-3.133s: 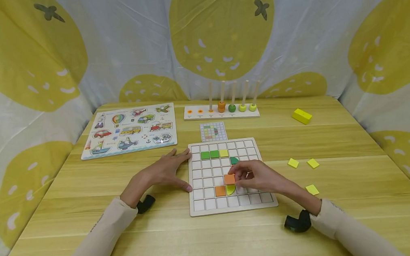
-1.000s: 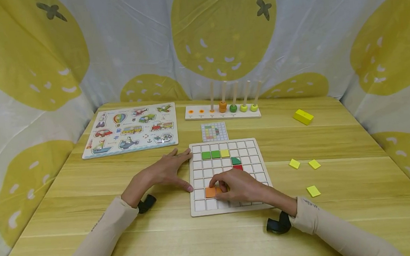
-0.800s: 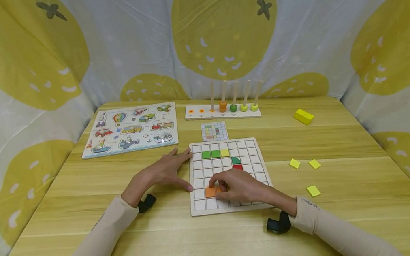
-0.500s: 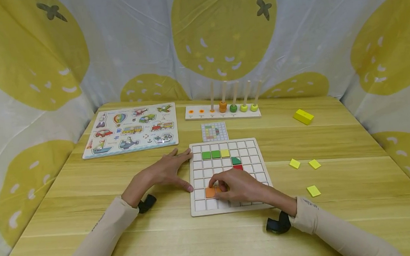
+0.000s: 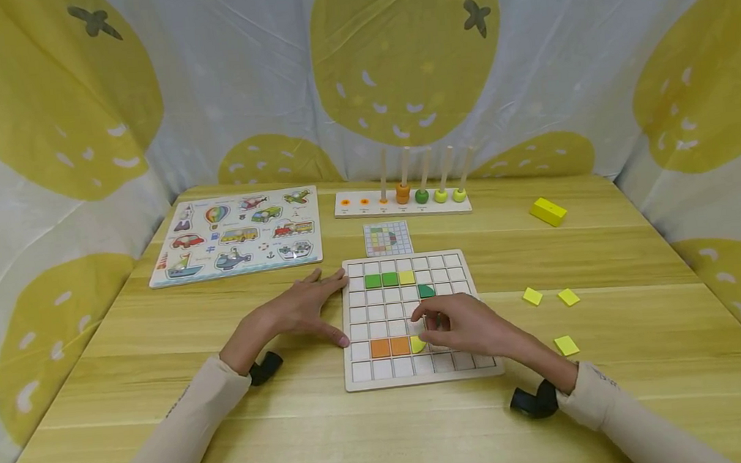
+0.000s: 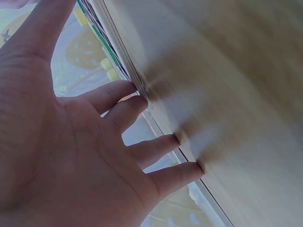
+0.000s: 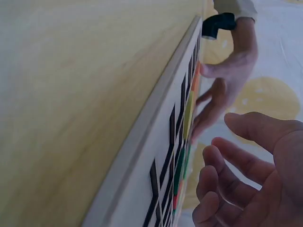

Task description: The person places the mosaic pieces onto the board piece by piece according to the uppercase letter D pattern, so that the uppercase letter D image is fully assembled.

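The right hand (image 5: 467, 322) hangs above the white gridded board (image 5: 363, 372), its grip released: thumb and forefinger stand apart with nothing between them, the other fingers loosely curled, and the right wrist view shows a gap down to the board. Taking clock directions in the head view from that grip, the two orange tiles (image 5: 390, 347) lie side by side at 8 o'clock, seated in the grid. The yellow quarter-round piece (image 5: 416, 345) borders them at 6 o'clock, just under the thumb tip and partly hidden by it. The green quarter-round piece (image 5: 426, 290) sits at 1 o'clock, and the row of two green squares (image 5: 381, 280) and one yellow square (image 5: 407, 277) runs from 11 to 12. At the board's 9 o'clock edge the left hand (image 5: 301, 307) spreads its fingers, grasping nothing, tips against the rim. Three loose yellow tiles (image 5: 566, 345) lie on the table (image 5: 264, 447) toward 3 o'clock, well apart from the grip.
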Available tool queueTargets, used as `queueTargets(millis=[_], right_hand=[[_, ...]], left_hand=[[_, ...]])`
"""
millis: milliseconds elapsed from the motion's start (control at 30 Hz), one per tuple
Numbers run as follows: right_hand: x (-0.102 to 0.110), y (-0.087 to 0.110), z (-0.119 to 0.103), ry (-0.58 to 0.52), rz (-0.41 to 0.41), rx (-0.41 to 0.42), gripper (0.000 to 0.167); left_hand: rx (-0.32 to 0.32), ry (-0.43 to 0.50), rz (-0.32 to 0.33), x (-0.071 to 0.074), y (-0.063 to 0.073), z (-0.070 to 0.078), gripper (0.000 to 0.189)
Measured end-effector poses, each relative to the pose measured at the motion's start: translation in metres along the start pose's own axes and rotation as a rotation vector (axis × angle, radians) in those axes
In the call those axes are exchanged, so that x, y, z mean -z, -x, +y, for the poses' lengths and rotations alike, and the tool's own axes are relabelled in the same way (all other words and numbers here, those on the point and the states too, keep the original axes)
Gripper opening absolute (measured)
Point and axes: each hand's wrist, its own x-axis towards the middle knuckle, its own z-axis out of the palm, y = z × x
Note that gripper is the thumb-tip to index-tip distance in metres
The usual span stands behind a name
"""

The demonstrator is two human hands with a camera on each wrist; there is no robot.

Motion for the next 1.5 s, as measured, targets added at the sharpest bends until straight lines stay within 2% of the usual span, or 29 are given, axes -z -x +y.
queueTargets(millis=[200, 500, 933, 1500], right_hand=[[0.020, 0.015, 0.015, -0.062, 0.049, -0.070, 0.022], [0.039, 0.035, 0.035, -0.045, 0.134, -0.161, 0.024], [0.059, 0.061, 0.062, -0.014, 0.236, -0.213, 0.031], [0.078, 0.089, 0.087, 0.036, 0.279, -0.300, 0.039]], left_hand=[[-0.001, 0.002, 0.002, 0.000, 0.000, -0.001, 0.111], [-0.004, 0.007, 0.003, 0.000, 0.001, -0.001, 0.111], [-0.012, 0.007, 0.002, 0.000, 0.001, -0.001, 0.111], [-0.015, 0.005, 0.005, -0.001, 0.000, -0.002, 0.110]])
